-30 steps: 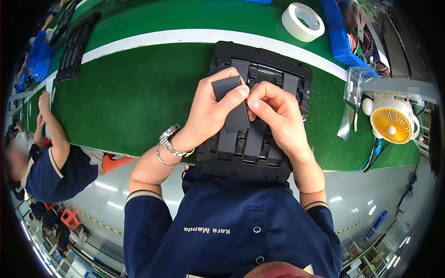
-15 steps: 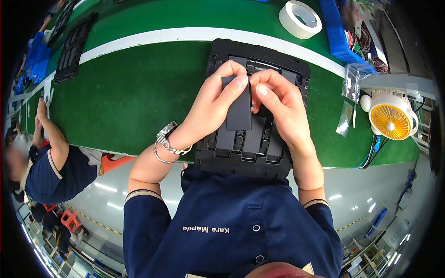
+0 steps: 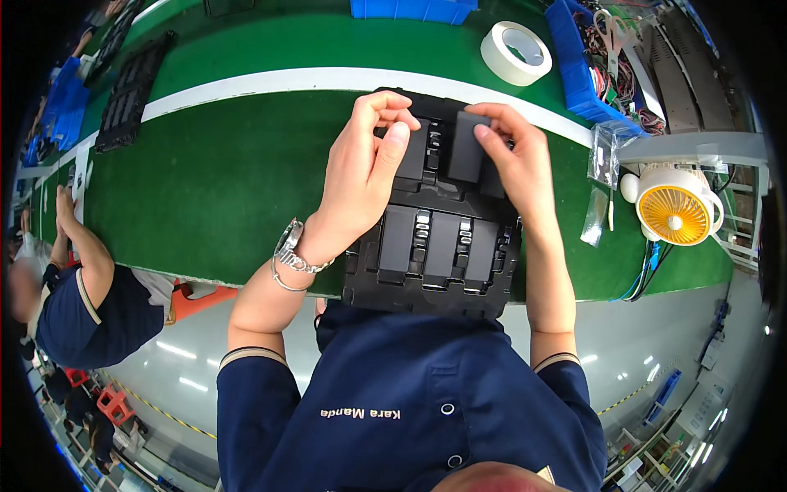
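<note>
Dark rectangular block [image 3: 468, 146] pinched in the right hand [image 3: 516, 164], thumb at its near right edge and fingertips curled over its far end, long axis running from 12 to 6 o'clock, in line with the slots of the black moulded tray [image 3: 434, 271] beneath. Held over the tray's far row, right of centre, seemingly touching or just above the pocket there; cannot tell whether fully seated. Left hand [image 3: 365, 168] just beside it at 9 o'clock, fingers [image 3: 392, 105] bent and closed lightly, thumb pressing on another dark block [image 3: 412, 152] in the neighbouring far pocket, grip partly hidden by the hand itself. Right hand clearly the nearer to the held block, left hand close alongside. Near row of the tray at 6 o'clock already filled with three similar blocks lying parallel, separated by ribbed dividers. Tray resting on a green surface [image 3: 221, 180] crossed by a white stripe, its near edge overhanging toward the body. Roll of white tape [image 3: 516, 52] at 1 o'clock, blue bins [image 3: 574, 57] of wires beyond, clear plastic bags [image 3: 602, 164] and a small yellow-faced fan [image 3: 674, 211] at 3 o'clock. Another black tray [image 3: 131, 90] far off at 10 o'clock. Another person's arm [image 3: 78, 238] at 9 o'clock, well apart, beside the pale floor.
</note>
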A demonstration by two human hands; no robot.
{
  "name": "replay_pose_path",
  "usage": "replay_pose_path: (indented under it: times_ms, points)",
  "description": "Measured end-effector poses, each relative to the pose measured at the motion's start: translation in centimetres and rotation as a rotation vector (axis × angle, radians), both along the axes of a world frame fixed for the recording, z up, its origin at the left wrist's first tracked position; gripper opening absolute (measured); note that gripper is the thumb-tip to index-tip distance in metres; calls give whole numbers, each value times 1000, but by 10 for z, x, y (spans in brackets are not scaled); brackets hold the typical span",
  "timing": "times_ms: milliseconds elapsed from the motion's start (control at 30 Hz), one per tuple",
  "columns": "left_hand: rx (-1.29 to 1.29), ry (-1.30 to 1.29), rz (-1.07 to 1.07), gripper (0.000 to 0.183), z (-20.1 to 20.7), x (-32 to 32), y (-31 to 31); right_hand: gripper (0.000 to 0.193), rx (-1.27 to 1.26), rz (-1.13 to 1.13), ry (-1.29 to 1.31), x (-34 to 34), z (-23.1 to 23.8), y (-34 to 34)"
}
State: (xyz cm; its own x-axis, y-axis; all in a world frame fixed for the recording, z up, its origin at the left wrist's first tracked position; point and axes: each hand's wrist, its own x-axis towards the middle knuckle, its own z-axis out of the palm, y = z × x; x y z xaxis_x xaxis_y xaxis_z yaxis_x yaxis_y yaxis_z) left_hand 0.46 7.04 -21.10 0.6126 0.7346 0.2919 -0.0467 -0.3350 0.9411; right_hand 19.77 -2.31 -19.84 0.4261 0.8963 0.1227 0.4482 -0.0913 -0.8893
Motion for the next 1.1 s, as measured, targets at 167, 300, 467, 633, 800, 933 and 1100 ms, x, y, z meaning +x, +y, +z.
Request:
replay_pose_path:
  times_ms: [167, 300, 467, 633, 800, 933, 1100]
  points:
    - [26, -6, 11, 35, 1, 0, -3, 26, 25, -2, -554, -3, -7, -1]
    - [18, -9, 0, 33, -1, 0, -4, 45, -44, 81, -757, 13, 18, -23]
    - [133, 45, -9, 30, -3, 0, -6, 61, -161, 286, -895, 11, 26, -41]
    - [-94, 93, -153, 28, 5, 2, -11, 36, 66, 344, -1000, 25, 31, -33]
    - [-615, 49, -534, 49, 11, -3, -4, 19, 454, 108, -1176, 17, 43, -12]
    - [-1026, -291, -489, 62, 3, -5, -9, 23, 696, 222, -1151, -34, 45, -6]
    - [-834, -270, -131, 31, 11, -1, -4, 23, 586, 313, -730, -54, 37, -7]
